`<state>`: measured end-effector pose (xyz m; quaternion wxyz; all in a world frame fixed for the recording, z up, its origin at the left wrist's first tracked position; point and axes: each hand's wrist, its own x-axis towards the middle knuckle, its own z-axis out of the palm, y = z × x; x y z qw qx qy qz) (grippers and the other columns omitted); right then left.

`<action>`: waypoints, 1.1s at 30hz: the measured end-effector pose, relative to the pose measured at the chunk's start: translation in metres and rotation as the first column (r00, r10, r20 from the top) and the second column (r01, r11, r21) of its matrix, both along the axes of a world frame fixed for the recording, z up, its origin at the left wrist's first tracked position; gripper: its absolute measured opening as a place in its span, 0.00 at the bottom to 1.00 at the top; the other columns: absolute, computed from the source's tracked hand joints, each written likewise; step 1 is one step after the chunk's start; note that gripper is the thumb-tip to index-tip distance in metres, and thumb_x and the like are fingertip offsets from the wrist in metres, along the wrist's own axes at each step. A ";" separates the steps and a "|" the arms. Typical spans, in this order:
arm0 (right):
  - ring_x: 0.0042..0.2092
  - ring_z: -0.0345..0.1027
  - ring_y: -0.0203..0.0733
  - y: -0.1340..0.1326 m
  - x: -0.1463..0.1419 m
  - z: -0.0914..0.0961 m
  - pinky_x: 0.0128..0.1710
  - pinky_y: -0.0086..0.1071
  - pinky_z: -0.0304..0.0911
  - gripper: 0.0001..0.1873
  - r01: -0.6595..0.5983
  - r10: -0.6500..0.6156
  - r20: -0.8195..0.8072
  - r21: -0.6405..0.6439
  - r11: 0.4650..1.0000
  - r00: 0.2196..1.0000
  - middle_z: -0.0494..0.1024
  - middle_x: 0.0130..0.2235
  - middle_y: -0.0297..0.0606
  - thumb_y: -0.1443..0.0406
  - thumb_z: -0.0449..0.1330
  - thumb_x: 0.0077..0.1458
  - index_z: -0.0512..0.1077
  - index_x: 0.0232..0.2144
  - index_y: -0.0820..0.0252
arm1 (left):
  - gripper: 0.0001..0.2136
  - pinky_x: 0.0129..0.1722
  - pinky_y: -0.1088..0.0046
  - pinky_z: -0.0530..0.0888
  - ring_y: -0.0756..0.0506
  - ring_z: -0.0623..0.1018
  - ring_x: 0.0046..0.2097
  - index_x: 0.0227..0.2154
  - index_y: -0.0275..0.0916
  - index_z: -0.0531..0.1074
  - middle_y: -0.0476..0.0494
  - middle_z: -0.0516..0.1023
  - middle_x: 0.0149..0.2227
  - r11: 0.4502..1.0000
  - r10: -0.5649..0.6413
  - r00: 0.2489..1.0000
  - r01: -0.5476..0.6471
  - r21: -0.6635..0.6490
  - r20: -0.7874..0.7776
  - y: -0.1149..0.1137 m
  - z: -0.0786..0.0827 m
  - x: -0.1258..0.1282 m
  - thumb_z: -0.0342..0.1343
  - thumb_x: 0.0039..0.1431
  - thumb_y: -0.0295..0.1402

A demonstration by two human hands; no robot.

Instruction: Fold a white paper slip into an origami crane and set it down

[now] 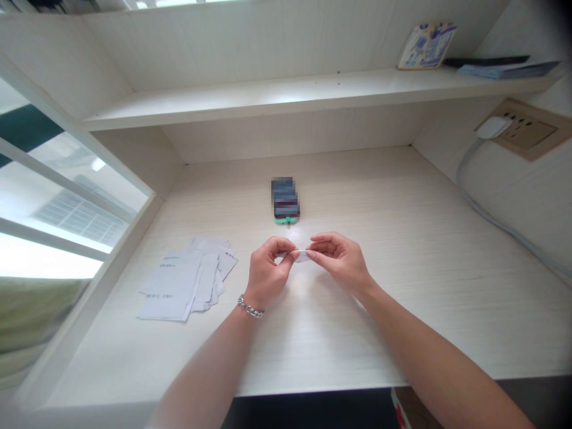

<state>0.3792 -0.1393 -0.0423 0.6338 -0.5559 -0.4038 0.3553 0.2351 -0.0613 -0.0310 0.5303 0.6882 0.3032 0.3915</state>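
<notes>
Between my two hands, over the middle of the desk, is a small piece of white paper (302, 256). My left hand (271, 268), with a silver chain bracelet (251, 307) at its wrist, pinches the paper's left end between thumb and fingers. On the other side, my right hand (342, 260) grips the right end the same way. The fingertips cover much of the paper, so its full shape is hidden. Just beyond the hands lies a phone (286, 198) with a green lower edge, its screen pixelated.
Loose white paper sheets (174, 286) with faint print overlap on the desk (429, 238) at left. A shelf (250, 101) spans the back, holding a small printed packet (426, 46). A plugged-in charger (494, 127) trails a grey cable (487, 217) down the right side.
</notes>
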 end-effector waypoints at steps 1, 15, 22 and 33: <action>0.35 0.73 0.43 0.000 0.000 0.000 0.37 0.37 0.70 0.19 0.006 -0.006 0.000 0.000 1.000 1.000 0.78 0.32 0.40 0.59 0.66 0.42 0.70 0.37 0.60 | 0.05 0.37 0.71 0.73 0.47 0.76 0.34 0.29 0.37 0.70 0.44 0.75 0.30 1.000 0.004 1.000 -0.004 -0.002 0.002 0.000 0.000 0.000 0.59 0.49 0.31; 0.39 0.72 0.42 0.000 0.002 -0.001 0.43 0.39 0.67 0.18 -0.055 0.055 0.018 0.044 0.997 0.998 0.76 0.36 0.40 0.62 0.66 0.43 0.70 0.38 0.60 | 0.05 0.38 0.70 0.72 0.48 0.75 0.34 0.30 0.37 0.70 0.45 0.75 0.30 1.000 0.012 1.000 -0.012 0.028 0.001 -0.001 0.001 0.000 0.59 0.50 0.30; 0.34 0.71 0.40 -0.001 -0.001 0.000 0.37 0.35 0.68 0.13 -0.008 0.005 0.060 0.053 0.999 0.998 0.75 0.31 0.37 0.59 0.64 0.47 0.69 0.34 0.58 | 0.04 0.37 0.70 0.72 0.48 0.75 0.33 0.29 0.37 0.70 0.45 0.75 0.30 1.000 -0.007 1.000 0.008 0.012 -0.007 -0.004 0.001 0.002 0.59 0.49 0.30; 0.33 0.69 0.39 -0.003 -0.003 0.009 0.32 0.31 0.62 0.07 -0.060 0.100 0.456 -0.103 0.993 0.885 0.76 0.30 0.36 0.62 0.56 0.54 0.72 0.30 0.58 | 0.06 0.36 0.72 0.73 0.49 0.75 0.33 0.29 0.37 0.68 0.46 0.74 0.30 0.998 -0.051 0.999 0.051 -0.049 -0.008 -0.005 -0.002 0.002 0.59 0.49 0.30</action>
